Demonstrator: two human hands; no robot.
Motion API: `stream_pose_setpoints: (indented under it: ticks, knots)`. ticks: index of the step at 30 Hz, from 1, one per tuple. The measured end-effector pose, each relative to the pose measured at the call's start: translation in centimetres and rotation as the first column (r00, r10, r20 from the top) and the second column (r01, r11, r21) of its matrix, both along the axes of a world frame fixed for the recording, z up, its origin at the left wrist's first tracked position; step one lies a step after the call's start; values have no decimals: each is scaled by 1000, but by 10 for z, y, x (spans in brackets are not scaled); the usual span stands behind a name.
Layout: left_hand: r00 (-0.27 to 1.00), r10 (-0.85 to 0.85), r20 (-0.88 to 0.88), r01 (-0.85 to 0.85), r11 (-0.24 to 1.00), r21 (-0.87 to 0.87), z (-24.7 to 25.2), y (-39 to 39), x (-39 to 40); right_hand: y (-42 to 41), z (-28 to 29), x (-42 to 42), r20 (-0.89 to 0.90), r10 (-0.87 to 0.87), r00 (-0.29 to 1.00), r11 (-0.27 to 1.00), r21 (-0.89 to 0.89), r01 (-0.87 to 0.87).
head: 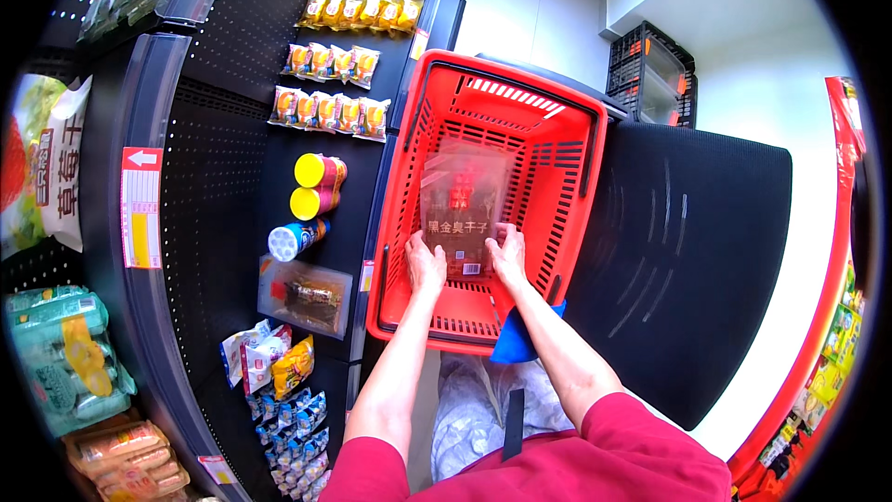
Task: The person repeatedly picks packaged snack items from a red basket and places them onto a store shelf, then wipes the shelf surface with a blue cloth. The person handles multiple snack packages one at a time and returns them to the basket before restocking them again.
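Note:
A red plastic shopping basket [582, 230] stands in front of me. Inside it are clear-fronted flat food packets [460, 202] with dark brown contents and printed writing; they overlap, and I cannot tell how many there are. My left hand [426, 265] grips the packets' lower left edge, its thumb toward the middle. At the opposite edge, my right hand [509, 254] holds the lower right side with thumb and fingers. The fingers behind the packets are partly hidden. A similar packet [305, 296] lies on the black shelf to the left.
Several wrapped cakes [331, 111], yellow-lidded canisters [315, 203], a blue tube [298, 238] and snack bags [268, 359] sit on the left shelf [293, 146]. Black crates [651, 77] stand at the back right. A black ribbed surface [704, 223] borders the basket's right.

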State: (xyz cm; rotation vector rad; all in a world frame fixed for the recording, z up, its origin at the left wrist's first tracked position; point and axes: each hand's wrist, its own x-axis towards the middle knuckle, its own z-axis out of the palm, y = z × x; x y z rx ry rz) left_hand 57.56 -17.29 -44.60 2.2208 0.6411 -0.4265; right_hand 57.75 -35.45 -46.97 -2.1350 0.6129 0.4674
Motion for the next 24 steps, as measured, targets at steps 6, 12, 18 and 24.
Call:
stream_pose_setpoints:
  ticks: [6,12,18,24]
  knots:
    - [983,107,-149,-114,992,-44,15,-3,12,-8,-19,-11,-51,-130,990,990,53,133]
    - [992,-111,64,107,993,55,-16,23,-13,-2,20,2,-64,-51,997,978,198,63]
    - [985,164,-58,-169,831,-530,98,26,1,-24,130,8,-76,-123,989,793,591,144]
    - [977,209,-40,-179,710,-681,178,50,-27,-32,206,-13,-111,67,992,736,676,26]
